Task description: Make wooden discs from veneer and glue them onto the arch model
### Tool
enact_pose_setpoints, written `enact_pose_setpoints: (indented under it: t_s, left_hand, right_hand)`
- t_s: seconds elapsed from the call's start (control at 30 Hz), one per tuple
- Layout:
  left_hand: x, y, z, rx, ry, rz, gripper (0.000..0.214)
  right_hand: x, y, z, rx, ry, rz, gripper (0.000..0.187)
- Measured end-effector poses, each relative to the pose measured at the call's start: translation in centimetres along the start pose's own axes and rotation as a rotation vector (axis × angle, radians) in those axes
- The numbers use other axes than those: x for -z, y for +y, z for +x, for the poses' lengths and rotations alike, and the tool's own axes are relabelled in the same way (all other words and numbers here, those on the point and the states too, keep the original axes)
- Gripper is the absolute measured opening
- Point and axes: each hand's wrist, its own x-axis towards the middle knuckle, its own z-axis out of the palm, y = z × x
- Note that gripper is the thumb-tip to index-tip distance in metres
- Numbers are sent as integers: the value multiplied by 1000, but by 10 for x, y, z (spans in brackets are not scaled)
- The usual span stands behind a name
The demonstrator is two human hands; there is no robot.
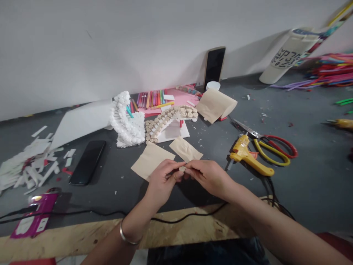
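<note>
My left hand (162, 181) and my right hand (208, 176) meet above the dark table, fingers pinched together on a small rolled tan paper piece (182, 169). Just beyond them lie two flat tan paper sheets (152, 160) (185, 149). Farther back stands a curved row of rolled tan paper pieces (168, 120) on a white card, next to a white ruffled paper shape (127, 121).
A yellow glue gun (248, 156) and red-and-yellow scissors (264, 141) lie to the right, with a black cable (82, 212) along the wooden table edge. A black phone (87, 162), white paper scraps (33, 162) and a purple packet (35, 215) are left. Coloured markers (151, 99) sit at the back.
</note>
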Motion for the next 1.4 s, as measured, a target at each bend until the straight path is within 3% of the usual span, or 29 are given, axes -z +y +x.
enact_pose_setpoints:
  t_s: [0.17, 0.5, 0.73, 0.93, 1.2, 1.3, 1.4]
  left_hand:
    - [-2, 0, 1, 43, 55, -38, 22]
    - [-1, 6, 4, 209, 99, -193, 39]
    - [0, 7, 1, 210, 82, -273, 41]
    - [-3, 5, 1, 262, 92, -424, 43]
    - [-9, 6, 0, 283, 161, -410, 45]
    - [-8, 5, 0, 280, 131, -395, 43]
    - [-5, 7, 0, 281, 108, -390, 43]
  right_hand:
    - [-1, 2, 1, -79, 27, 73, 27]
    - [3, -2, 0, -59, 67, 158, 23]
    - [-5, -8, -2, -25, 184, 72, 18]
    - [-4, -12, 0, 33, 187, 101, 20]
    - [-16, -10, 1, -50, 187, 98, 23]
    - [-2, -15, -3, -48, 157, -5, 21]
    - [39, -8, -20, -56, 284, -202, 24]
